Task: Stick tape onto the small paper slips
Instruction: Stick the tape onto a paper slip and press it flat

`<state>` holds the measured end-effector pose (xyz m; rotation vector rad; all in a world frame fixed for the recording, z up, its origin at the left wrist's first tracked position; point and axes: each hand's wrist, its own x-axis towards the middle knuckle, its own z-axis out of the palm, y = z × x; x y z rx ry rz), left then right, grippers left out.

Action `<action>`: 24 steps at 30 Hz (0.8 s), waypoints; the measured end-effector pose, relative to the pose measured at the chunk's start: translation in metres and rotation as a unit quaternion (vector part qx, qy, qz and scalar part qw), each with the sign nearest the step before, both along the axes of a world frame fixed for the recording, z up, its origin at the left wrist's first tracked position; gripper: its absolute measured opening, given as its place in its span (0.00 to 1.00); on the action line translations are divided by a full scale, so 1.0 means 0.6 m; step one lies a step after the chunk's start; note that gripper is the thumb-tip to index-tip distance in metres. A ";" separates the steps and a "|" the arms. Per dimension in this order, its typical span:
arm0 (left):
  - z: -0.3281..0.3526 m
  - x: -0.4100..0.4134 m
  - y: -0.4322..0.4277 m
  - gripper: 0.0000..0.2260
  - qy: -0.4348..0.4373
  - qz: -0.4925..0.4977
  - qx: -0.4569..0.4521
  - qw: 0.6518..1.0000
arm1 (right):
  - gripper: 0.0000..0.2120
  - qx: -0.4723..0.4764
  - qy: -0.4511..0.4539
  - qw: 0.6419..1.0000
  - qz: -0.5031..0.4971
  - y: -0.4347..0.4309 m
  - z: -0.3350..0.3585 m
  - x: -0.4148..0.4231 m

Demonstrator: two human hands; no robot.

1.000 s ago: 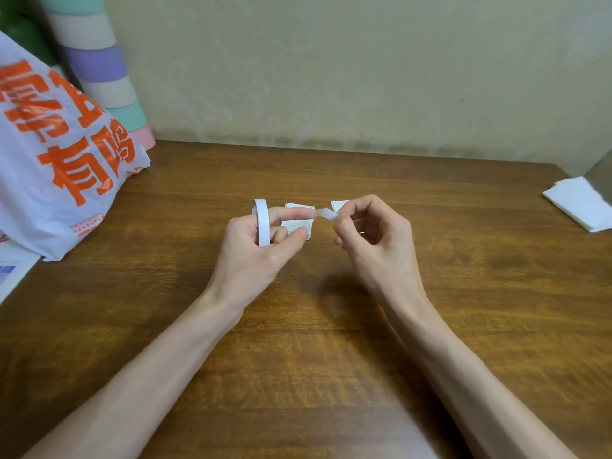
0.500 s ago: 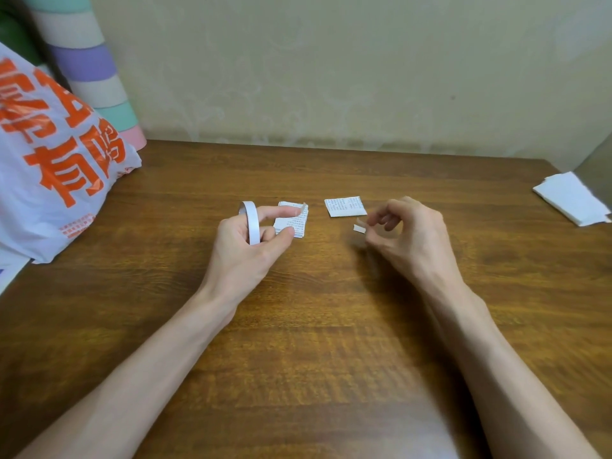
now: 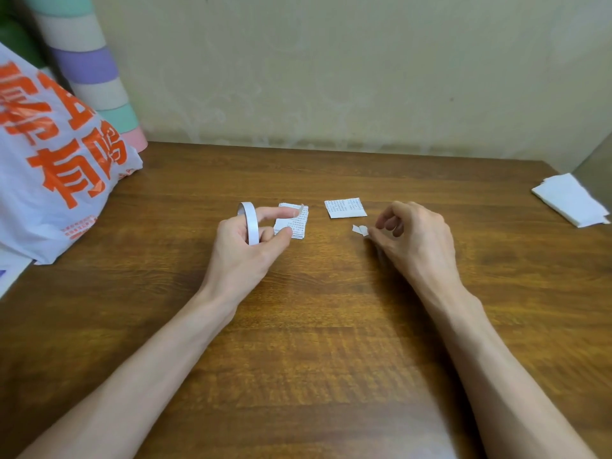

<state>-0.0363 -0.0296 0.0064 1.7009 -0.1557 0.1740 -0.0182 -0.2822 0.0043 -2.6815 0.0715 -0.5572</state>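
Left hand (image 3: 245,256): tape roll (image 3: 250,223) looped over curled fingers; forefinger and thumb pinched stack of slips (image 3: 296,223). Right hand (image 3: 414,236): curled fingertips pinched tape piece (image 3: 360,230), near single slip (image 3: 345,208) lying on table (image 3: 314,326).

light: soft, even, dim-warm | shadows: faint under forearms | blur: slight overall | edges: wide-angle bowing

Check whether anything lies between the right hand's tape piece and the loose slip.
Nothing visible does. The tape piece pinched by the right hand is close to the loose slip, with only bare table between. The left hand, holding the tape roll and slip stack, is off to the side.
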 end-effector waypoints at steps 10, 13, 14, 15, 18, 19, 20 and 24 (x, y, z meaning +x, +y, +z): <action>0.002 0.008 0.010 0.11 -0.005 0.020 0.005 1.000 | 0.06 0.085 -0.017 0.986 0.143 0.064 -0.017 0.014; 0.003 0.010 0.013 0.11 -0.004 0.025 0.000 1.000 | 0.06 0.081 0.004 0.982 0.168 0.088 -0.019 0.022; 0.003 0.011 0.014 0.11 -0.004 0.027 -0.002 1.000 | 0.07 0.078 0.010 0.982 0.172 0.094 -0.018 0.026; 0.003 0.011 0.014 0.11 -0.004 0.029 -0.003 1.000 | 0.09 0.074 0.015 0.982 0.175 0.100 -0.017 0.031; 0.003 0.012 0.015 0.11 -0.003 0.032 -0.005 0.999 | 0.15 0.045 0.022 0.982 0.181 0.119 -0.016 0.054; 0.002 0.012 0.016 0.11 -0.003 0.033 -0.003 0.999 | 0.17 0.031 0.025 0.983 0.179 0.125 -0.017 0.062; 0.002 0.013 0.016 0.11 -0.004 0.035 0.000 0.999 | 0.18 0.014 0.027 0.984 0.175 0.130 -0.019 0.070; 0.000 0.015 0.019 0.10 -0.005 0.041 0.008 0.999 | 0.19 -0.033 0.043 0.985 0.161 0.136 -0.030 0.081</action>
